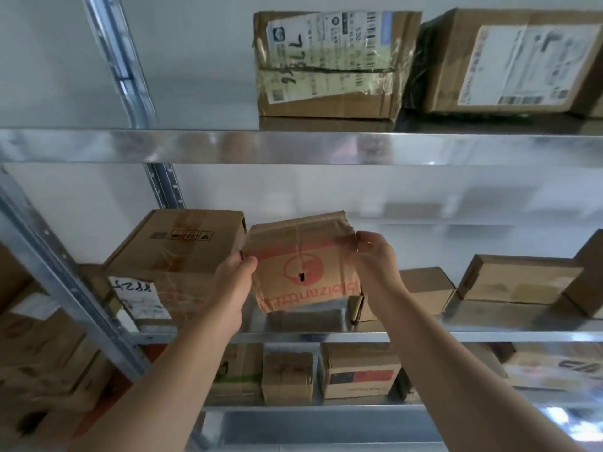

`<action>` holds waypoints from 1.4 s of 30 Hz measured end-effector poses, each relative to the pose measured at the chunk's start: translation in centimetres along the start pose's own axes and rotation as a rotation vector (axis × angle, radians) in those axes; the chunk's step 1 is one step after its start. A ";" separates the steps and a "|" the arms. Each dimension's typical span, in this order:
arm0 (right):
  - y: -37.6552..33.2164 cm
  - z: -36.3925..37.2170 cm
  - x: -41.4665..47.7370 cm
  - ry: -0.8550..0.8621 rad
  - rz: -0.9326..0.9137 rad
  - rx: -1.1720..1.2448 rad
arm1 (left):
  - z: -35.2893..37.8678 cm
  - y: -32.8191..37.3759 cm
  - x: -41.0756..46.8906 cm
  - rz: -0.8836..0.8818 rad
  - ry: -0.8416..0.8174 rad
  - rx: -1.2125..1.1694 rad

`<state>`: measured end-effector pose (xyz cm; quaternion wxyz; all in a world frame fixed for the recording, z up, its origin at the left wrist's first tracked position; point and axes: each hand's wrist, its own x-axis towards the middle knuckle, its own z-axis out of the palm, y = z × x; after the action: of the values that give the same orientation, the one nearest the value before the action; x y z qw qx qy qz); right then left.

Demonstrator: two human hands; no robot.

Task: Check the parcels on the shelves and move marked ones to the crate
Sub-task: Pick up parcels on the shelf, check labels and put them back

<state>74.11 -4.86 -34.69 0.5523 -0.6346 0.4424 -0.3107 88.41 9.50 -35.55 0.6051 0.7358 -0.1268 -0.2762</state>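
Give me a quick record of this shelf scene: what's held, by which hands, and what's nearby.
held item: cardboard parcel with red print, tilted
left hand: grips its left edge
right hand: pinches its upper right corner
level: in front of the middle shelf
left neighbour: larger box with handling symbols
upper shelf: two labelled parcels, one with handwritten digits
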 end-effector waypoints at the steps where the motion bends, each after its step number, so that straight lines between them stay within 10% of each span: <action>1: -0.6 -0.5 -0.7 -0.005 -0.034 0.041 | -0.5 0.5 -0.4 0.017 -0.005 -0.004; 12: -3.9 -3.1 -7.4 -0.190 -0.127 0.363 | -5.5 4.5 -3.7 0.142 -0.082 -0.229; 26: -3.5 -4.1 -9.5 -0.073 -0.070 0.393 | -7.2 3.1 -5.4 0.041 -0.569 -0.454; 42: -3.3 -0.4 -8.8 -0.068 -0.099 0.178 | -5.6 2.8 -6.0 0.072 -0.530 -0.397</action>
<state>70.82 2.94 -30.57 0.6049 -0.6144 0.3623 -0.3541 87.06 16.51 -30.73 0.6920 0.5012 -0.2496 -0.4556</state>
